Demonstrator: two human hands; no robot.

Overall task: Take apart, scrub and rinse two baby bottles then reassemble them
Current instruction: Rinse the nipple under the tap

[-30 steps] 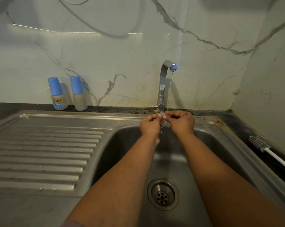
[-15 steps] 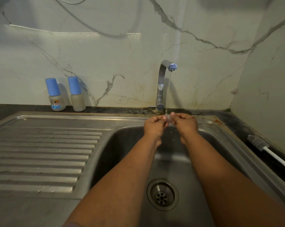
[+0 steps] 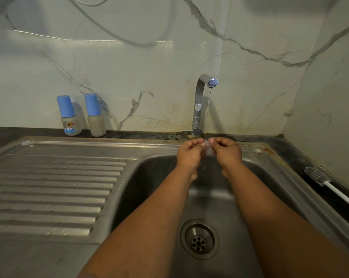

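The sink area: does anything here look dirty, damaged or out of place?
Yes. Brownish rust-like stains mark the sink rim near the right back corner, and grime speckles the wall around the faucet. Nothing looks spilled or broken.

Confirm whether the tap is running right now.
Running: a thin stream falls from the tap spout onto the small clear piece held over the sink.

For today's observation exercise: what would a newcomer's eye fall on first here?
Two hands, left hand and right hand, pinch a small clear piece under the running tap above the sink. Two blue-capped bottles stand by the wall at left.
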